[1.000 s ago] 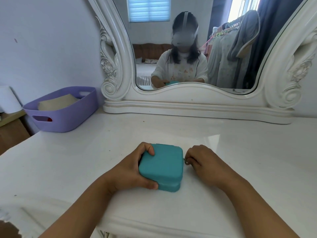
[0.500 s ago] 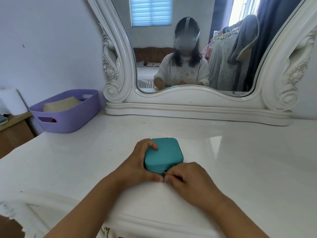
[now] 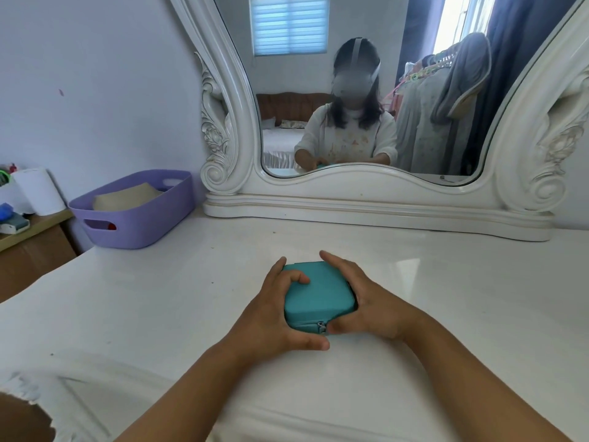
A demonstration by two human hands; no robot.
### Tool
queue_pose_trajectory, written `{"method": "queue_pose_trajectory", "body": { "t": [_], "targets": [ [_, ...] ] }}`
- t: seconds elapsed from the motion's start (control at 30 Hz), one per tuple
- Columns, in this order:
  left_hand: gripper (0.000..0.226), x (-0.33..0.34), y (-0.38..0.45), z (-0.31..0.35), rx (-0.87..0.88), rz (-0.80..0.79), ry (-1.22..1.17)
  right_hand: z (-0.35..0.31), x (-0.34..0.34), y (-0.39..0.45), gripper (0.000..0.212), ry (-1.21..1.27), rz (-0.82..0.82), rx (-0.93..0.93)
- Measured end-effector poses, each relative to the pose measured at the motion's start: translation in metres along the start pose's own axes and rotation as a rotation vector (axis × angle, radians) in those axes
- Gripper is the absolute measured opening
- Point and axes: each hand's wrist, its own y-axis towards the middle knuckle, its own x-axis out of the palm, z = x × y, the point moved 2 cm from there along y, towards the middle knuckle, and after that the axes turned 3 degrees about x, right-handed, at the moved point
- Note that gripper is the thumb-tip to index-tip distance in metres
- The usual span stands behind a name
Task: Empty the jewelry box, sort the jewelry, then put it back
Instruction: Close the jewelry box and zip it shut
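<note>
A small teal jewelry box (image 3: pixel 318 298) sits closed on the white dressing table (image 3: pixel 159 298), near its front edge and straight before the person. Both hands clasp it from opposite sides. The left hand (image 3: pixel 274 311) grips the left side, with fingers curled over the lid's far left corner and the thumb stretched along the front below the zip line. The right hand (image 3: pixel 366 301) holds the right side, fingers reaching round the far right edge and the thumb pressed against the front face just beside the metal zipper pull (image 3: pixel 322 327), which hangs at the middle of the front seam. Whether the thumb actually touches the pull cannot be told. The zip looks drawn shut along the visible front. At the back of the table stands an ornate white mirror (image 3: pixel 376 199), reflecting the person seated with hands on the box. A purple plastic basket (image 3: pixel 137 218) rests at the table's back left corner, well apart from the box, with a beige folded item inside.
</note>
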Motion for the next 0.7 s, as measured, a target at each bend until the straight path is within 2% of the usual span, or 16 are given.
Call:
{"method": "queue_pose_trajectory", "body": {
  "t": [0.1, 0.17, 0.2, 0.33, 0.43, 0.53, 0.6, 0.7],
  "targets": [
    [0.101, 0.000, 0.001, -0.001, -0.017, 0.033, -0.001, 0.001, 0.003, 0.001, 0.098, -0.075, 0.111, -0.010],
    [0.113, 0.000, 0.001, -0.002, -0.041, 0.118, 0.038, 0.001, 0.004, 0.000, 0.094, -0.085, 0.193, -0.001],
    [0.110, 0.000, 0.000, -0.002, -0.037, 0.178, 0.067, 0.001, 0.004, -0.001, 0.092, -0.081, 0.234, 0.008],
    [0.056, -0.001, -0.004, -0.001, 0.066, 0.397, 0.248, 0.000, 0.003, -0.002, 0.086, -0.048, 0.381, 0.046],
    [0.033, 0.003, -0.003, -0.001, 0.102, 0.353, 0.287, -0.003, 0.005, -0.001, 0.086, -0.039, 0.431, 0.073],
    [0.024, 0.008, -0.002, 0.002, 0.126, 0.383, 0.276, -0.005, 0.008, 0.000, 0.087, -0.063, 0.471, 0.088],
    [0.016, 0.009, -0.001, 0.005, 0.086, 0.386, 0.287, -0.006, 0.010, -0.001, 0.087, -0.085, 0.488, 0.094],
    [0.019, 0.009, 0.000, 0.007, 0.001, 0.383, 0.272, -0.006, 0.014, -0.001, 0.088, -0.092, 0.501, 0.099]
  ]
}}
